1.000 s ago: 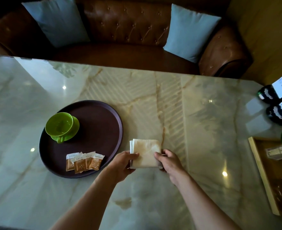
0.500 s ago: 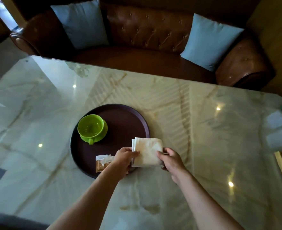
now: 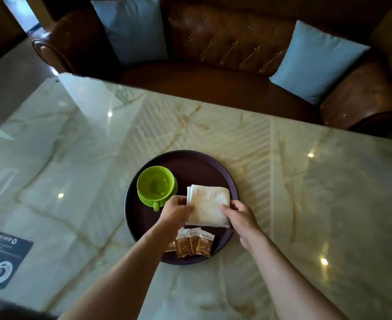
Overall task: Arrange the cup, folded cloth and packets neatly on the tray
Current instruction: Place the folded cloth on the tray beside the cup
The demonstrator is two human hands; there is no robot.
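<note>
Cloth: I judge this to be the cloth-placing step. The folded cloth (image 3: 207, 205) lies over the right half of the tray (image 3: 199, 168), just right of the cup (image 3: 155, 184) and just beyond the packets (image 3: 193, 242).
Left hand: my left hand (image 3: 177, 210) pinches the cloth's left edge, with the thumb on top and the fingers curled under.
Right hand: my right hand (image 3: 241, 214) clamps the near right corner the same way, fingers bent round the edge.
Cup: green and upright on its saucer (image 3: 145, 199), on the tray's left part with the handle towards me. It already looks placed.
Packets: a fanned, overlapping row on the tray's near part, which also looks placed.
Next move: I think the cloth needs to go down flat with its edges square to the packet row. Its right side must stay inside the rim, which it comes very close to. Then both pinches should let go gently, so the folds do not spring open or drag.
Risk: my left knuckles are close to the saucer, so a careless pull-back could nudge it.
Hidden: I cannot tell whether the cloth already rests on the tray or hangs just above it. The fingertips under it are out of sight, and my left forearm covers the leftmost packet, so the count is uncertain. The packet print is too small to read.
Table: a dark printed card (image 3: 3, 252) lies on the marble table (image 3: 305, 192) at far left, cut off by the frame edge.
</note>
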